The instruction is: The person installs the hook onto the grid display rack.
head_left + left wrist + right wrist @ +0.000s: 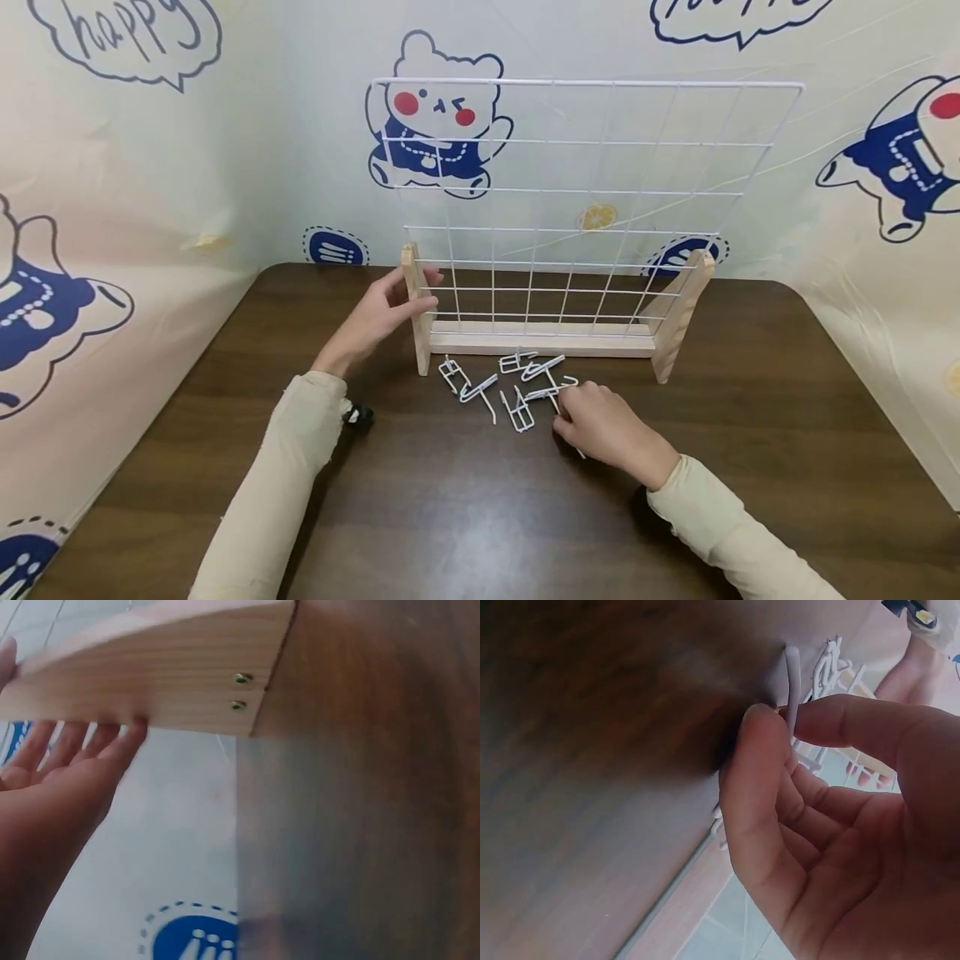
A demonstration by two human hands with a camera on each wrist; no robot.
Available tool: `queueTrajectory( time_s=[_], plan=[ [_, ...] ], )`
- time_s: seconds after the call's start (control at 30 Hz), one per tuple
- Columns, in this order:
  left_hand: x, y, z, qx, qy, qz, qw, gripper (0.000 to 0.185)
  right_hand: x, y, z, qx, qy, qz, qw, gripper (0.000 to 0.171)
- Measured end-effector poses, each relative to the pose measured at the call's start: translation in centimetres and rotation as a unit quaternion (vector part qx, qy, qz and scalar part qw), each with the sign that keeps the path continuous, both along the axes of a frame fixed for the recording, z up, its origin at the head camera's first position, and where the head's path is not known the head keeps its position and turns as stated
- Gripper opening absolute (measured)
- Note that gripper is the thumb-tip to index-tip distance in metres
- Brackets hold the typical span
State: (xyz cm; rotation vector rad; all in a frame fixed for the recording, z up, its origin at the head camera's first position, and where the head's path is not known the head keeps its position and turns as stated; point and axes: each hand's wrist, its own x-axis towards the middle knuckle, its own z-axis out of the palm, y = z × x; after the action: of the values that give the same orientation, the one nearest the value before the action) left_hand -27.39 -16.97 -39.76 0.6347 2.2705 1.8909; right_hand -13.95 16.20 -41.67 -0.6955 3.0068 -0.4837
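- The dark brown wooden table (465, 517) carries everything, walled round by pale sheeting printed with blue-and-white cartoon bears (438, 117).
- The white wire grid panel (585, 200) stands upright at the far middle of the table in its pale wooden base with two side feet (547, 337). No hook hangs on any of its wires, so by my reading the hanging has not begun.
- The left hand (378, 317) rests against the base's left wooden foot (150, 675) with straight, relaxed fingers (112, 746) touching the wood; it steadies the foot without curling round it.
- The right hand (603, 425) lies near the panel's front, to the right of the pile, and pinches one white wire hook (792, 694) between thumb and forefinger, the hook low at the table.
- The loose pile of small white wire hooks (498, 387) lies on the table just in front of the base; I judge all of these are left to hang.
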Motion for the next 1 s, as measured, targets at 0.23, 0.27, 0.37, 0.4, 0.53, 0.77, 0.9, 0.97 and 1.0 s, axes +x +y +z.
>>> queueTrajectory(
  time_s=[0.23, 0.27, 0.37, 0.4, 0.53, 0.77, 0.9, 0.97, 1.0],
  plan=[
    [-0.5, -0.7, -0.5, 0.024, -0.035, -0.052, 0.9977, 0.046, -0.1, 1.1, 0.1, -0.014, -0.015, 0.010, 1.000, 0.030],
    [-0.5, -0.6, -0.5, 0.016, -0.031, -0.051, 0.9981, 0.044, -0.1, 1.2, 0.2, -0.021, -0.010, 0.014, 1.000, 0.029],
    [-0.4, -0.7, -0.6, 0.000, -0.026, -0.049, 0.9985, 0.041, 0.0, 1.8, 0.6, -0.045, 0.000, 0.026, 0.999, 0.023],
    [-0.3, -0.8, -0.6, -0.002, -0.025, -0.049, 0.9985, 0.041, 0.0, 1.9, 0.9, -0.051, 0.000, 0.029, 0.998, 0.021],
    [0.0, -1.4, -0.6, -0.006, -0.029, -0.053, 0.9981, 0.042, 0.2, 2.2, 1.9, -0.062, 0.003, 0.042, 0.997, 0.010],
    [0.0, -1.8, -0.2, 0.008, -0.033, -0.054, 0.9980, 0.043, 0.1, 2.4, 4.0, -0.061, 0.031, 0.055, 0.996, 0.010],
    [0.4, -1.4, 0.7, 0.010, -0.034, -0.056, 0.9978, 0.045, 0.0, 2.7, 4.7, -0.063, 0.010, 0.081, 0.995, 0.011],
    [0.8, -1.2, 1.3, 0.011, -0.035, -0.054, 0.9978, 0.045, -0.1, 2.8, 4.9, -0.064, 0.004, 0.091, 0.994, 0.013],
    [0.9, -1.1, 1.6, 0.013, -0.037, -0.054, 0.9978, 0.046, -0.1, 2.8, 5.1, -0.065, 0.000, 0.095, 0.993, 0.013]
  ],
)
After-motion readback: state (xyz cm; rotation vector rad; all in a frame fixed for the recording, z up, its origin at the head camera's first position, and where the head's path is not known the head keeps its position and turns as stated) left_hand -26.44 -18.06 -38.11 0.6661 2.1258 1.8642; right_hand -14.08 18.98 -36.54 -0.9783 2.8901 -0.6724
